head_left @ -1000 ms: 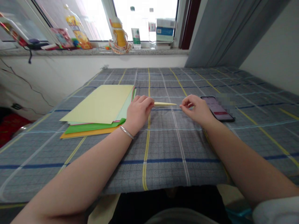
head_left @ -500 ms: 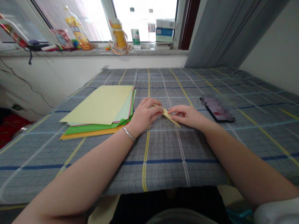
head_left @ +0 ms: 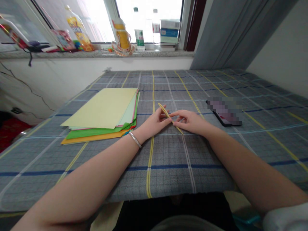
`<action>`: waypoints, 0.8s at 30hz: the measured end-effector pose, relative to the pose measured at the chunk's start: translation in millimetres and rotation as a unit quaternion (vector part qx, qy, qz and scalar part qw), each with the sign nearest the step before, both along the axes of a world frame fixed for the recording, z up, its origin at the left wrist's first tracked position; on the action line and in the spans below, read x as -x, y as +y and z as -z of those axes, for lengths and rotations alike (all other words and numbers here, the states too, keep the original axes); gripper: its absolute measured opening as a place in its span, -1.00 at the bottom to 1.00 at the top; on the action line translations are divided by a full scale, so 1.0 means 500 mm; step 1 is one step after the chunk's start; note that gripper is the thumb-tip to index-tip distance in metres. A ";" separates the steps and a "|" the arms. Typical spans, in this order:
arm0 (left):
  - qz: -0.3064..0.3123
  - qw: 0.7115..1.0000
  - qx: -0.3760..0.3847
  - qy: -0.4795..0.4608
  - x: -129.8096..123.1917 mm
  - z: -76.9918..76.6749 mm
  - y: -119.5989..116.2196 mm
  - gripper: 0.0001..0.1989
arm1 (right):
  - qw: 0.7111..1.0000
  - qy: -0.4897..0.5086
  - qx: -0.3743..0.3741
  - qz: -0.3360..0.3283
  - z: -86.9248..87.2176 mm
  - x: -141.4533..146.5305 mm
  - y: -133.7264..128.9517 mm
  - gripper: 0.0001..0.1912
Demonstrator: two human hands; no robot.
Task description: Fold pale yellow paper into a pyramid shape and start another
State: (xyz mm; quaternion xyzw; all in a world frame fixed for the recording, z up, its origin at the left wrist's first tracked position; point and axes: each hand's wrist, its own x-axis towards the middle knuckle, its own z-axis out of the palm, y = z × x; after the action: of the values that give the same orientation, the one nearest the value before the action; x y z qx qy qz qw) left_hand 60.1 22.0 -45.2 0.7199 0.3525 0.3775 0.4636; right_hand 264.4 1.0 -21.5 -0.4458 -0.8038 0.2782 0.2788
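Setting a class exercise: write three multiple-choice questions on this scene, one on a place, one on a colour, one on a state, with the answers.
1. Where is the phone? A on the windowsill; B on the checked cover, right of the right hand; C under the paper stack.
2. What colour is the stack's bottom sheet? A orange; B blue; C black.
3. What state is the narrow paper strip in? A flat, untouched; B crumpled into a ball; C held tilted between the right hand and left hand.

1 B: it lies beside that hand. 2 A: orange edges show beneath the green sheet. 3 C: fingers of both hands pinch it.
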 end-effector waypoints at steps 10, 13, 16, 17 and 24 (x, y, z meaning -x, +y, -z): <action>0.005 0.993 -0.020 -0.116 -0.018 -0.009 -0.007 -0.37 | 0.996 0.086 -0.025 0.021 -0.017 0.034 -0.024 -0.51; 0.002 0.995 -0.049 -0.083 -0.017 -0.015 -0.010 -0.45 | 0.995 0.098 -0.017 0.022 -0.011 0.035 -0.020 -0.46; -0.001 0.996 -0.066 -0.057 -0.012 -0.018 -0.013 -0.35 | 0.995 0.101 0.002 0.013 -0.005 0.033 -0.015 -0.47; 0.001 0.996 -0.069 -0.054 -0.010 -0.018 -0.014 -0.30 | 0.995 0.102 0.010 0.011 -0.005 0.033 -0.015 -0.47; 0.003 0.996 -0.030 -0.078 -0.010 -0.003 -0.004 -0.24 | 0.994 0.103 0.039 0.022 -0.010 0.037 -0.020 -0.50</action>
State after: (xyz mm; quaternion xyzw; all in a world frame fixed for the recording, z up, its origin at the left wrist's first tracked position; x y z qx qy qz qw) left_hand 65.2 20.0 -43.5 0.7026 0.3014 0.4416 0.4696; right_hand 245.8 -8.8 -16.5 -0.4433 -0.7494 0.3472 0.3485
